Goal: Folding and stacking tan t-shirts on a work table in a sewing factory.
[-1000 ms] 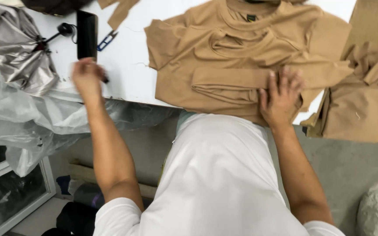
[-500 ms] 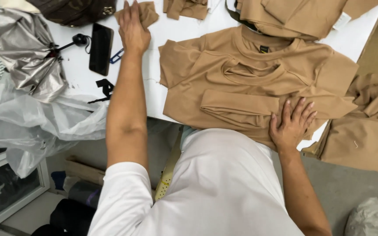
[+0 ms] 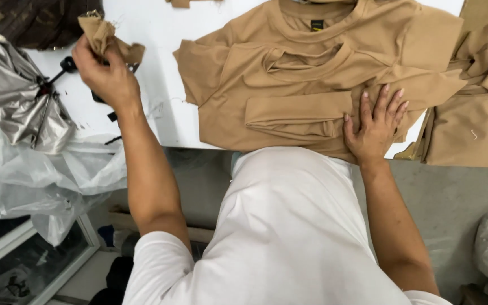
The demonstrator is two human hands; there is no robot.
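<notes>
White worktable (image 3: pixel 159 73) with tan garments, seen from above.

Head view: a tan long-sleeved top (image 3: pixel 312 73) lies flat near the table's front edge, sleeves folded across its body (a small dark label shows at the neckline). The right hand (image 3: pixel 375 121) rests open on it, fingers spread, palm down. The left hand (image 3: pixel 104 73) is closed around a crumpled tan fabric scrap (image 3: pixel 104 35), lifted over the table's left part. More tan garments (image 3: pixel 475 96) are heaped to the right; clear plastic bags (image 3: pixel 46 175) and silvery wrapping (image 3: pixel 18 101) crowd the left edge.
</notes>
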